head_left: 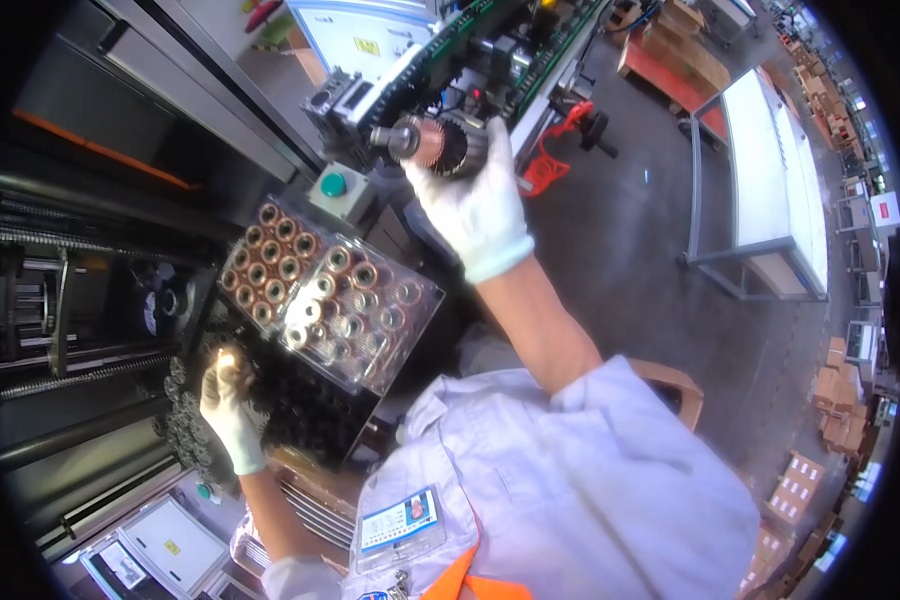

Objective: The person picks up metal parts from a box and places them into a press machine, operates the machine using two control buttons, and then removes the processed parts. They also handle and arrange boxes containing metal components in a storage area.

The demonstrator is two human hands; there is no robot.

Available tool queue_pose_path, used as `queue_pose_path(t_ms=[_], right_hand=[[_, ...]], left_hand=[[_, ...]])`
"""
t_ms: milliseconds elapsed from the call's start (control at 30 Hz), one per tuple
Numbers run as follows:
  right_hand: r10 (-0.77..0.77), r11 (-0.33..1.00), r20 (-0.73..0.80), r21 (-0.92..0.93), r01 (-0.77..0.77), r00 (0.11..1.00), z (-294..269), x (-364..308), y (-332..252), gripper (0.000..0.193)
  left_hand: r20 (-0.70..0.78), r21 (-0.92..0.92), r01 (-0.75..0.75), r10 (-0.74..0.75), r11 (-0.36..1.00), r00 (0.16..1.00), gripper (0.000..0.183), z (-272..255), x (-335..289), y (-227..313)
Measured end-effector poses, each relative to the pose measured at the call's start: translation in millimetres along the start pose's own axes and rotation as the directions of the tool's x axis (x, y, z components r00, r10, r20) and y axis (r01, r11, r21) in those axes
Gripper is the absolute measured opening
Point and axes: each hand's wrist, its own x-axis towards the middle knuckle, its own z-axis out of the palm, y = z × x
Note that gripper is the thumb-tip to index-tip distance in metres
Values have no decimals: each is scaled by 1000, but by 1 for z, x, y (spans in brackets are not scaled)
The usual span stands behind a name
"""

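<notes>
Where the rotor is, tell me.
In the head view, the rotor is in the right hand, above centre, up and right of the copper rings.

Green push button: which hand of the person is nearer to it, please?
Right. The right hand, gripping a motor armature, is to the right of the green push button; the left hand is farther away, below and to its left.

copper-and-black armature, white gloves, green button
</notes>
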Motion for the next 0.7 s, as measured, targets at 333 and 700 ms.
queue_pose_path(t_ms=[333, 700], right_hand=[[-164, 986, -48, -52, 161, 985, 25, 15, -18, 43], [-219, 696, -70, -711, 105, 973, 33, -12, -93, 51]], left_hand=[[-42, 86, 39, -35, 996, 999, 27, -9, 39, -1], [-94, 859, -234, 588, 456, 803, 18, -30, 136, -3]])
